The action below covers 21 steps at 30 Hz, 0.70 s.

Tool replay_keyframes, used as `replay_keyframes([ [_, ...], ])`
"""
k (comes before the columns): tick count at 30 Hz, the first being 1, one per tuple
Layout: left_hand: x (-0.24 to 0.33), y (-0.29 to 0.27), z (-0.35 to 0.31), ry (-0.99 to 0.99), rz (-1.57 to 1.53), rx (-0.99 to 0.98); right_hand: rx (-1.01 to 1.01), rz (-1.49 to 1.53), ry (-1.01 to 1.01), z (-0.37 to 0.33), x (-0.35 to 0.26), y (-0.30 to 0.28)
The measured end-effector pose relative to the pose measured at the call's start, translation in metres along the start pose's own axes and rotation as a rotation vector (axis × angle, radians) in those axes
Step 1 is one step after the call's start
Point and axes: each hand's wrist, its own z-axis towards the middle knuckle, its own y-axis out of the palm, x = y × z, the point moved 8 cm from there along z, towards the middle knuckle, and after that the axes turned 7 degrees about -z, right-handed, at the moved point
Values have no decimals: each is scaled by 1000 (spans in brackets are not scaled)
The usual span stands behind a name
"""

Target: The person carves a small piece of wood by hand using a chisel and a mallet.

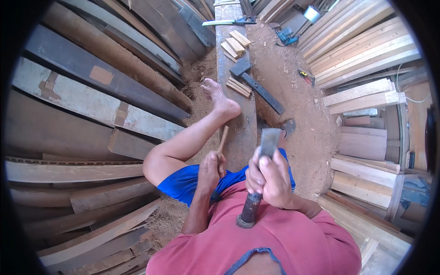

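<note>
- Your left hand (211,169) closes around a thin wooden stick (223,138) near the bench (243,149).
- Your right hand (271,178) wraps around a chisel (270,139) before your shirt (293,233), blade pointing away.
- A mallet (261,89) lies on the bench, handle overhanging the right edge.

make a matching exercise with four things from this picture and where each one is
1. light-brown wooden stick
2. grey flat-bladed metal chisel
3. dark T-shaped mallet
4. blue power tool

A. held in the right hand
B. on the brown dusty floor
C. held in the left hand
D. partly on the narrow wooden bench

Pairs: 1-C, 2-A, 3-D, 4-B
</note>
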Motion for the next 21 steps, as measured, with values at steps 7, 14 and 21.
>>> replay_keyframes([
  [7,61,28,59,210,25,-19,-58,256,377,39,65,11],
  [14,101,41,35,521,478,-122,-99,153,361,22,67,19],
  [21,99,49,-9,755,978,-51,-45,57,249,15,40,9],
])
